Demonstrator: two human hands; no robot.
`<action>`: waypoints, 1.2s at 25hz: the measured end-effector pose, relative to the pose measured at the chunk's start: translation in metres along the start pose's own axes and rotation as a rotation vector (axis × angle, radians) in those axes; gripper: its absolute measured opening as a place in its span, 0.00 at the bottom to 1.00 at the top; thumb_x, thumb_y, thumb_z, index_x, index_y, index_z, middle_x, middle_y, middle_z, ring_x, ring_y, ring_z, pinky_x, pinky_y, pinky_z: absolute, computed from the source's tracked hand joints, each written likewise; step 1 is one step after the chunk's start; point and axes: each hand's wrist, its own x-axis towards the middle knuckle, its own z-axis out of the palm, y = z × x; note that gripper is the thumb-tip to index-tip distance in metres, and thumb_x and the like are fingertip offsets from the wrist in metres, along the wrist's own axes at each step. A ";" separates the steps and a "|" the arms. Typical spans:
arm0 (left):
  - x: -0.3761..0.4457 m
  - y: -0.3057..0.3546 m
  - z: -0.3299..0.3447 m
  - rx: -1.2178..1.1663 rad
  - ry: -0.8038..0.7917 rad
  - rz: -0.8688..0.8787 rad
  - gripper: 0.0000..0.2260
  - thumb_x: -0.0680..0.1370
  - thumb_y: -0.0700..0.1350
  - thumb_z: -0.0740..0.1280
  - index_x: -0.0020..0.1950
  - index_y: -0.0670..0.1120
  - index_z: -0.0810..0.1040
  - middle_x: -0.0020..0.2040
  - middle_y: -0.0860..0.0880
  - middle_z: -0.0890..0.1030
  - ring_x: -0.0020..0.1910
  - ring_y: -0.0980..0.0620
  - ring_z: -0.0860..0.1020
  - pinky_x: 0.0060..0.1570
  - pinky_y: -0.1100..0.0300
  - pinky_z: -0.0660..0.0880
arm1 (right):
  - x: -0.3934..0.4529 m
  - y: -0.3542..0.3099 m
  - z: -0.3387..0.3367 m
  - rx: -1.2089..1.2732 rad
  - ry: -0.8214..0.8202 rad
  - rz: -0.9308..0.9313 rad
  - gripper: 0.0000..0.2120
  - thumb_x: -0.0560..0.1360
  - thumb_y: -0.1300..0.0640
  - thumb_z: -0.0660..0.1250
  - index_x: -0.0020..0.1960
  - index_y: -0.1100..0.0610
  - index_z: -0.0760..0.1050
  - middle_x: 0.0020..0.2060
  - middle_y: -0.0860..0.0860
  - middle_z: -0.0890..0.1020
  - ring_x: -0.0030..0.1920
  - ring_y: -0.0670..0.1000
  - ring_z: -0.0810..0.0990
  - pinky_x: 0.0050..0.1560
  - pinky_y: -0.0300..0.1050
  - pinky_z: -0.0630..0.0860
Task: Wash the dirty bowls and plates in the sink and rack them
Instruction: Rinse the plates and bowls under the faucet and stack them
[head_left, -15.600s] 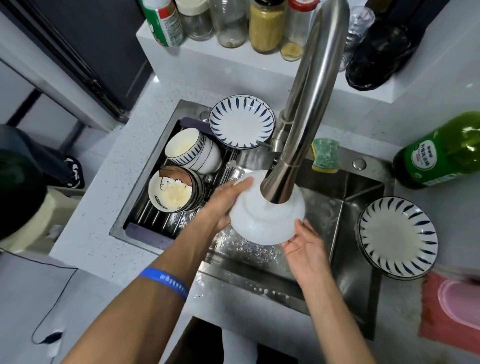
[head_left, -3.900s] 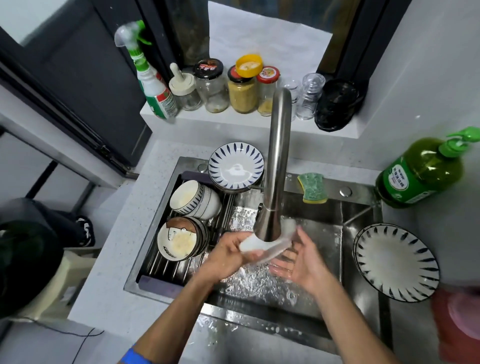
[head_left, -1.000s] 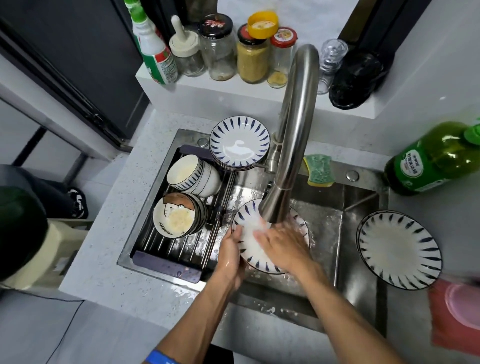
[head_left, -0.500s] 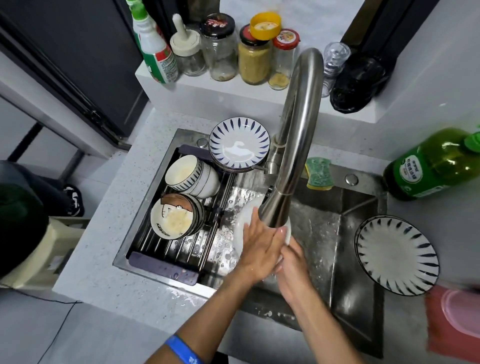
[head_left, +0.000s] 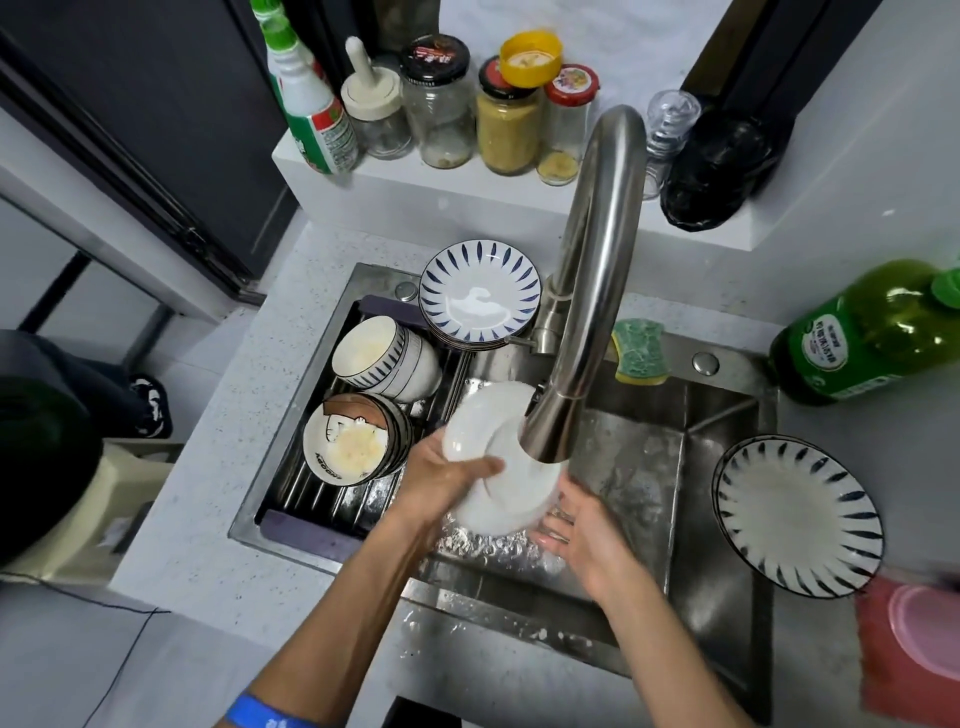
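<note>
The stainless steel sink (head_left: 727, 415) has a slatted drying rack (head_left: 332, 499) across its left part. On the rack stand a tilted stack of blue-striped white bowls (head_left: 384, 358) with pale residue inside the front one, and nearer the camera a stack of bowls, the front one with a cartoon print (head_left: 353, 441), also carrying yellowish residue. At the rack's far end a stack of white plates with blue leaf-pattern rims (head_left: 480, 301) leans upright, faces toward the camera.

A white round plate (head_left: 493, 457) is held over the sink basin, directly under the head of the curved steel tap (head_left: 587, 291). It is tilted on edge with its plain white underside toward the camera; its upper rim points away toward the far left, its lower rim toward the near right. The left hand (head_left: 441, 488) grips the plate's left rim, thumb curled over the underside. The right hand (head_left: 587, 535) lies with fingers spread and relaxed at the plate's lower right edge; contact cannot be confirmed.

On the table to the right of the sink a white plate with dark striped rim (head_left: 797, 514) lies flat, face up. A green and yellow sponge (head_left: 636, 351) rests on the sink's back ledge, and a green detergent bottle (head_left: 872, 332) lies beyond the right corner.
</note>
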 end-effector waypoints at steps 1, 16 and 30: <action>-0.005 -0.004 -0.001 0.204 -0.049 0.082 0.18 0.69 0.39 0.78 0.57 0.48 0.81 0.53 0.48 0.84 0.52 0.50 0.82 0.44 0.56 0.82 | 0.001 -0.006 -0.002 -0.050 -0.013 0.054 0.21 0.80 0.43 0.59 0.63 0.56 0.74 0.61 0.57 0.79 0.57 0.57 0.80 0.58 0.58 0.76; -0.038 -0.008 0.021 -0.096 0.063 0.094 0.26 0.77 0.34 0.66 0.68 0.58 0.69 0.61 0.51 0.80 0.55 0.52 0.80 0.52 0.57 0.77 | 0.002 0.002 0.000 0.391 -0.168 -0.084 0.23 0.73 0.64 0.66 0.68 0.61 0.73 0.61 0.59 0.81 0.61 0.60 0.80 0.60 0.57 0.77; 0.079 0.085 -0.010 -0.154 0.536 0.193 0.17 0.70 0.53 0.70 0.55 0.49 0.77 0.56 0.44 0.82 0.54 0.42 0.82 0.57 0.40 0.79 | -0.015 -0.009 -0.001 -0.066 0.058 -0.087 0.08 0.80 0.61 0.62 0.57 0.55 0.77 0.52 0.52 0.84 0.53 0.55 0.83 0.58 0.55 0.78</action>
